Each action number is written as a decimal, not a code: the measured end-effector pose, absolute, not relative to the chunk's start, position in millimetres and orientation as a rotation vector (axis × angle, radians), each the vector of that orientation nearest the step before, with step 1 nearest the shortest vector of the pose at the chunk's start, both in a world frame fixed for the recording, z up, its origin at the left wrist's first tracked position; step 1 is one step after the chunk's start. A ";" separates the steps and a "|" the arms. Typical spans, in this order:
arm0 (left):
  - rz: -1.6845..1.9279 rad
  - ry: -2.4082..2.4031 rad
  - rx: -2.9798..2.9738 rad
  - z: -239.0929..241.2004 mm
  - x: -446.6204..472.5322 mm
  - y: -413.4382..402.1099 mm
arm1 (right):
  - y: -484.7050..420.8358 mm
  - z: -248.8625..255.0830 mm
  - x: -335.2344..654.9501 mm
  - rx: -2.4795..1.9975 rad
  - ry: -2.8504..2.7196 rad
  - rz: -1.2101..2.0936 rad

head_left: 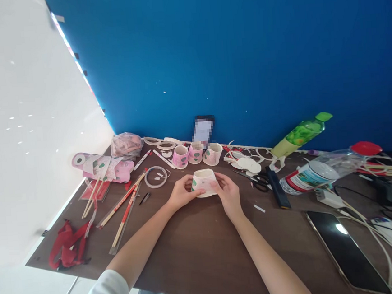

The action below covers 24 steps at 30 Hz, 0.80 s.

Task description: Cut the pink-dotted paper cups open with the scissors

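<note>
Between my two hands is a cut-down paper cup (pixel 204 182), pale with pink and green print, its open rim facing up and its sides bowed wider. My left hand (pixel 185 192) grips its left side, thumb across the front. My right hand (pixel 228 192) holds the right side the same way. Just behind it stand three similar cups: a pink one (pixel 180 157), another pink one (pixel 195 152) and a paler one (pixel 213 154). A phone (pixel 203 130) with a blurred screen leans on the blue wall behind them.
Scissors (pixel 260 182), paper scraps (pixel 248 163) and a black bar-shaped object (pixel 278 188) lie to the right, near a green bottle (pixel 302 134), a plastic bottle (pixel 308 176) and a phone (pixel 346 248). Leftward are wrapped chopsticks (pixel 128 213), a tape roll (pixel 156 177) and red ribbon (pixel 68 245).
</note>
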<state>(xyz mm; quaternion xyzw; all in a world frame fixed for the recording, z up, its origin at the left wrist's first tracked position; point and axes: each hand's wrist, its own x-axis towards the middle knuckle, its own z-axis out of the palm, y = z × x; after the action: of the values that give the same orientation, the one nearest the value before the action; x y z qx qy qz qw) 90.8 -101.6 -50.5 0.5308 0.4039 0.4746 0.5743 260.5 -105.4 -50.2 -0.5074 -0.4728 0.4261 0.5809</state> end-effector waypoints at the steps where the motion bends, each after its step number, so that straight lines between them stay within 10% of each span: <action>1: 1.099 0.944 1.242 -49.9 90.3 -101.7 | -105.1 -50.2 261.1 -1.204 -1.085 1.003; 24: 1.084 1.019 1.287 -52.2 85.3 -101.8 | -112.7 -46.5 256.3 -1.301 -1.132 0.983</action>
<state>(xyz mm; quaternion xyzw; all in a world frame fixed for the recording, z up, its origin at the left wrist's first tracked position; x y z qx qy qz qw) 85.3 -101.8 -52.2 0.5447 0.4311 0.4586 0.5542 256.3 -112.7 -46.5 -0.5487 -0.4774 0.4146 0.5469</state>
